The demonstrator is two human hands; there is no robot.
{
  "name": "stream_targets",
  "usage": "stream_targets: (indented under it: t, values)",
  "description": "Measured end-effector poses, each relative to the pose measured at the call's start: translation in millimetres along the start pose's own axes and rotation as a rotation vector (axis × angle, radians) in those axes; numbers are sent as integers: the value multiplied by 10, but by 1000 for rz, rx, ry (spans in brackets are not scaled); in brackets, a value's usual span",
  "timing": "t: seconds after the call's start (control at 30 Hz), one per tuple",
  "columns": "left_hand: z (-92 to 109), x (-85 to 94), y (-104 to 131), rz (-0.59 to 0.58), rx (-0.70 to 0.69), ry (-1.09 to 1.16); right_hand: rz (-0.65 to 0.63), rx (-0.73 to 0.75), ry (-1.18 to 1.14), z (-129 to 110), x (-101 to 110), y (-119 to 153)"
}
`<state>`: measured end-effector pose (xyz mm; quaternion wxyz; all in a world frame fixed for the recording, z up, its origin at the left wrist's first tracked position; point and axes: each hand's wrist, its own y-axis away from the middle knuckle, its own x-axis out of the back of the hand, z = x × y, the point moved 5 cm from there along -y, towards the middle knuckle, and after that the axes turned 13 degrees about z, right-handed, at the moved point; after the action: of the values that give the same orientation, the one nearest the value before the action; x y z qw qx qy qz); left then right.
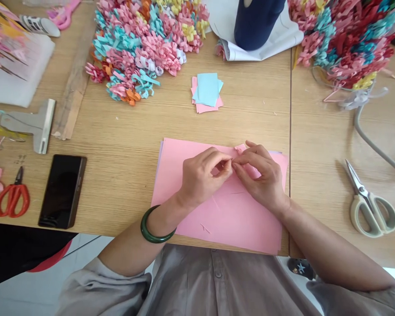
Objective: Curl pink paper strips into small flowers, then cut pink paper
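over the pink sheet (243, 219), the left hand (200, 175) and the right hand (265, 175) were pinched closed, on what i could not tell; a small paper (239, 148) was near the sheet's far edge.

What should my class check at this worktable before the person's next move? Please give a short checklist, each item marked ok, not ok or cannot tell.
1. Left hand and right hand brought together over the pink sheet: ok.
2. Identity of what they pinch: cannot tell; it is too small and partly covered.
3. Pink sheet free of scraps: not ok; thin slivers lie near its front edge.
4. Small paper squares stacked evenly: not ok; corners stick out at different angles.
5. Cream-handled scissors lying apart from both hands: ok, off to the right.
6. Phone off the pink sheet: ok, at the left.
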<state>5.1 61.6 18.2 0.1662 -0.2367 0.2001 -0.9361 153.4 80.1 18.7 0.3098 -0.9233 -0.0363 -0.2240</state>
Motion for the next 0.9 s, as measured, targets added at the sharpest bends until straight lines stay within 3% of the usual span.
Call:
stream_targets:
  t: [0.17,0.27,0.43,0.9]
  values:
    - [-185,-109,5,-253,511,471,28,-64,12,42,25,-6]
    - [-204,-121,-6,-339,636,567,24,-69,14,54,29,-8]
    - [-240,-93,1,-352,647,511,7,-61,17,55,30,-11]
    - [-229,-61,-12,-235,466,309,-21,-75,9,104,-25,25]
